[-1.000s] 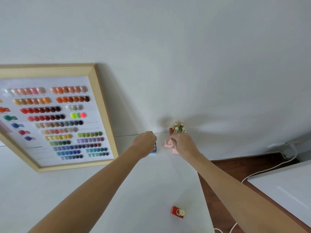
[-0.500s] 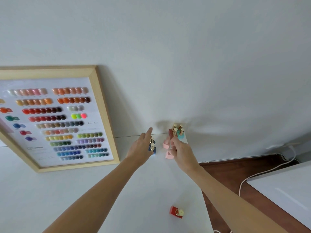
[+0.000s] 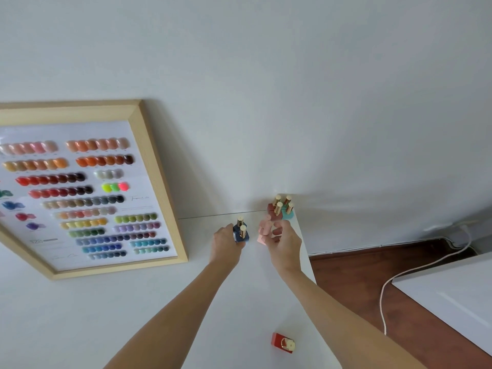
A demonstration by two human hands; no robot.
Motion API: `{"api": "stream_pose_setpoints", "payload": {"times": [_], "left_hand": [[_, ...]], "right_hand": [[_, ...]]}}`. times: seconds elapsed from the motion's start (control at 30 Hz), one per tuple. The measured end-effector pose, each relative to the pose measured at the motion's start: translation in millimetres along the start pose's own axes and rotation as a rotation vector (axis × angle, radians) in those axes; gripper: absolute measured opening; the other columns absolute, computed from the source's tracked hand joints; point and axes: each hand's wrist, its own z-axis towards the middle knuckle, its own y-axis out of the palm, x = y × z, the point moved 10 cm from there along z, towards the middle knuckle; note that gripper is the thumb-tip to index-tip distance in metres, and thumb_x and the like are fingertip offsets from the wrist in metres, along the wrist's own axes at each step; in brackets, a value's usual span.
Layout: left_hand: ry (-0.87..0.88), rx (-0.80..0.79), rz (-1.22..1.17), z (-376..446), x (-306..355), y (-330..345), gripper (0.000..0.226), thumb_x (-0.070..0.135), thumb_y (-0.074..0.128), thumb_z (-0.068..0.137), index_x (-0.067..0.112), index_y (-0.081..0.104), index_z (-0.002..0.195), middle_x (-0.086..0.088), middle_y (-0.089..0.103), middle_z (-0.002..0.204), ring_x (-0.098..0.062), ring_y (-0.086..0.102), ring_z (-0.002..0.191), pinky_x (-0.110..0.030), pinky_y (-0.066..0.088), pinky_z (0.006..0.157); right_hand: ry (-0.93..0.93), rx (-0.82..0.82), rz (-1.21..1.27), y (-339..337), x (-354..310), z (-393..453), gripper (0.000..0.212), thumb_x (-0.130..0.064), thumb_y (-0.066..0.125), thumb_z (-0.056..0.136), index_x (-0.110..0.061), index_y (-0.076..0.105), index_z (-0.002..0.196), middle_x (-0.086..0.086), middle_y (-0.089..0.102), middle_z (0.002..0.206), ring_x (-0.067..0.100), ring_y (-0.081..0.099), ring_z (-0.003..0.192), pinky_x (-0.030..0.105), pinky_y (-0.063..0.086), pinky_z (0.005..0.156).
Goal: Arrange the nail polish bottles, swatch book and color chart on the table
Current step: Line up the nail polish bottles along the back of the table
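A wood-framed colour chart [image 3: 157,182] leans on the wall at the left of the white table [image 3: 133,315]. Several gold-capped bottles [image 3: 279,210], dark red and teal, stand in the table's back right corner. My left hand [image 3: 225,245] curls around the nearer of two upright blue bottles [image 3: 241,234]. My right hand [image 3: 283,242] has its fingers spread, with the tips against two pink bottles [image 3: 263,231]. A red bottle [image 3: 282,342] lies on its side near the right edge. No swatch book is in view.
The table's right edge [image 3: 308,262] drops to a dark wooden floor [image 3: 359,275]. A white cable [image 3: 383,302] trails across the floor. A white surface [image 3: 452,288] stands at the far right. The white wall runs behind the table.
My left hand spread its fingers beside the blue bottles, then curled against them again. My right hand loosened from the pink bottles and spread its fingers. The view shifted slightly.
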Motion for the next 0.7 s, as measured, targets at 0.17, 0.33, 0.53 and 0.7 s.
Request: {"api": "stream_pose_setpoints", "payload": {"times": [0.17, 0.33, 0.53, 0.7], "left_hand": [[0.01, 0.02, -0.043, 9, 2, 5, 0.022, 0.0, 0.059, 0.083, 0.006, 0.065, 0.104, -0.013, 0.069, 0.102, -0.029, 0.065, 0.089, -0.042, 0.054, 0.082], [0.022, 0.023, -0.047, 16, 7, 9, 0.024, -0.001, 0.059, 0.083, 0.007, 0.067, 0.104, -0.011, 0.071, 0.099, -0.027, 0.067, 0.089, -0.042, 0.055, 0.082], [0.012, 0.036, -0.029, 21, 11, 15, 0.012, 0.005, 0.066, 0.082, 0.007, 0.067, 0.094, -0.01, 0.07, 0.093, -0.027, 0.067, 0.086, -0.04, 0.055, 0.08], [0.017, 0.062, 0.013, 24, 18, 19, 0.027, 0.019, 0.078, 0.076, 0.006, 0.066, 0.095, -0.011, 0.066, 0.094, -0.027, 0.062, 0.086, -0.032, 0.047, 0.073]], "right_hand": [[-0.001, -0.009, -0.018, 4, 0, 11, 0.02, 0.0, 0.07, 0.077, -0.008, 0.061, 0.092, 0.005, 0.071, 0.086, 0.017, 0.065, 0.077, 0.015, 0.047, 0.07], [0.017, 0.033, -0.014, 5, 5, 17, 0.012, 0.0, 0.068, 0.079, -0.006, 0.064, 0.088, 0.005, 0.072, 0.083, 0.016, 0.066, 0.075, 0.004, 0.041, 0.064], [0.03, -0.01, -0.034, 10, 12, 23, 0.01, -0.003, 0.064, 0.082, -0.009, 0.071, 0.086, 0.008, 0.073, 0.08, 0.019, 0.066, 0.076, 0.02, 0.047, 0.072], [0.031, 0.008, -0.039, 6, 19, 24, 0.003, -0.01, 0.067, 0.083, -0.008, 0.069, 0.082, 0.004, 0.071, 0.077, 0.016, 0.063, 0.07, 0.016, 0.047, 0.067]]}}
